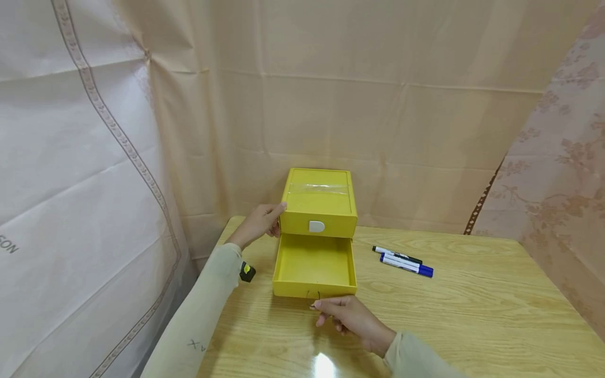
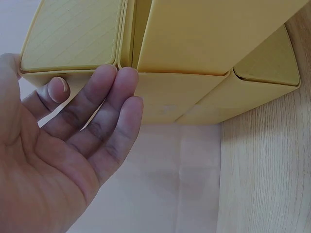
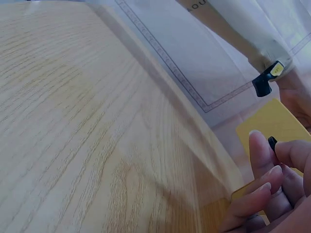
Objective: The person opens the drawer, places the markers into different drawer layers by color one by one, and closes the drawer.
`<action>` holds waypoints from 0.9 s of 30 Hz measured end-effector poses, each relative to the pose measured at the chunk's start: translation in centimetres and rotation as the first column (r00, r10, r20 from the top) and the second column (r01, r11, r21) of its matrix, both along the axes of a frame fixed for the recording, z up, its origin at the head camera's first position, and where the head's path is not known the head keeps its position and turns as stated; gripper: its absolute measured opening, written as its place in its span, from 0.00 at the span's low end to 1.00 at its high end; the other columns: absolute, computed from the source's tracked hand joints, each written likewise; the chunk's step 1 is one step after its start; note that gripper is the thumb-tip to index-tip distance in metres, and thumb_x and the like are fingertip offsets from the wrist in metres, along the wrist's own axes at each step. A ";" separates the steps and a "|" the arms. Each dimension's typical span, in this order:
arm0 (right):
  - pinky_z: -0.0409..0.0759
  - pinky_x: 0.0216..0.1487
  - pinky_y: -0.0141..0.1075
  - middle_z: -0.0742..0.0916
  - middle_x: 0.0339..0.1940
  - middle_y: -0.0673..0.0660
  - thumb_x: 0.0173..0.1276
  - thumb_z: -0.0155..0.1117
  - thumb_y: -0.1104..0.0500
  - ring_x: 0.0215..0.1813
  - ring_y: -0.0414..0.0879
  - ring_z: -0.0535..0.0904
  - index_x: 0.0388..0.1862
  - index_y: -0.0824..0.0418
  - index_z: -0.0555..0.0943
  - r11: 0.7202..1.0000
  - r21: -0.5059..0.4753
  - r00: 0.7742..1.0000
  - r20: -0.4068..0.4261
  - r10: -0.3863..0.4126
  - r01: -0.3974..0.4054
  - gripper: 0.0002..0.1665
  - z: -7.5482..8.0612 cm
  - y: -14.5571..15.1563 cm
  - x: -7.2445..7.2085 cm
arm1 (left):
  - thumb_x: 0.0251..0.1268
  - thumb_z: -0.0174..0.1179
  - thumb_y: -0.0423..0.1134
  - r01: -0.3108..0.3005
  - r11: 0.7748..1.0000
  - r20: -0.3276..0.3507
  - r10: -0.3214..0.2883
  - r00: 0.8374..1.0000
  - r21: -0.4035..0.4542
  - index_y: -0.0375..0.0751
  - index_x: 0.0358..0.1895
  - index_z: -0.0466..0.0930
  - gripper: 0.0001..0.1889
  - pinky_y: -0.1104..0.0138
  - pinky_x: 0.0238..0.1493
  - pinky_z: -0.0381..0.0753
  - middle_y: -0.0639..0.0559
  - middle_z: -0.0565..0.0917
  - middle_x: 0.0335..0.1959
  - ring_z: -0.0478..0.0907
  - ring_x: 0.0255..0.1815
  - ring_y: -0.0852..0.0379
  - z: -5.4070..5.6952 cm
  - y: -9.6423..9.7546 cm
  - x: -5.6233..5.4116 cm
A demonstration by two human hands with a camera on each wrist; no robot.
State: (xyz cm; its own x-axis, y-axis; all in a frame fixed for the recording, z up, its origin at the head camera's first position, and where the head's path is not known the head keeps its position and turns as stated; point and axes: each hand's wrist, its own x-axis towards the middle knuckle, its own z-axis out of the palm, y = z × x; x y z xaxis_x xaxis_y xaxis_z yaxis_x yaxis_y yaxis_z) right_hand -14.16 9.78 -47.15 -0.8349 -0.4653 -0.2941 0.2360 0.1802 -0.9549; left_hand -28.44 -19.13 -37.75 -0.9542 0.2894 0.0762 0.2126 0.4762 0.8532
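A yellow drawer unit (image 1: 321,202) stands at the back of the table, with a lower drawer (image 1: 314,260) pulled out and bare inside. The upper drawer, which has a white tab handle (image 1: 316,226), is closed. At the unit's left side is my left hand (image 1: 260,223), thumb at the top edge. In the left wrist view its loosely bent fingers (image 2: 119,121) touch the side near the front edge. My right hand (image 1: 352,317) pinches the thin dark loop pull (image 1: 314,299) on the open drawer's front. Between thumb and forefinger, only a small dark bit (image 3: 272,143) shows.
On the table (image 1: 472,310), right of the unit, lie a black-capped marker (image 1: 397,255) and blue-capped markers (image 1: 406,264) side by side. A beige curtain (image 1: 331,105) hangs close behind. A black strap piece (image 1: 247,272) sits at my left wrist.
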 end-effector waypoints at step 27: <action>0.75 0.30 0.31 0.89 0.42 0.60 0.74 0.69 0.52 0.27 0.40 0.72 0.51 0.70 0.85 0.972 0.055 0.973 -0.016 0.230 -0.229 0.20 -1.5 5.5 -1.8 | 0.78 0.44 0.68 -0.006 1.000 0.012 0.006 1.000 0.004 0.40 0.35 0.80 0.33 0.51 0.44 0.86 0.39 0.83 0.29 0.83 0.39 0.29 0.2 0.1 0.3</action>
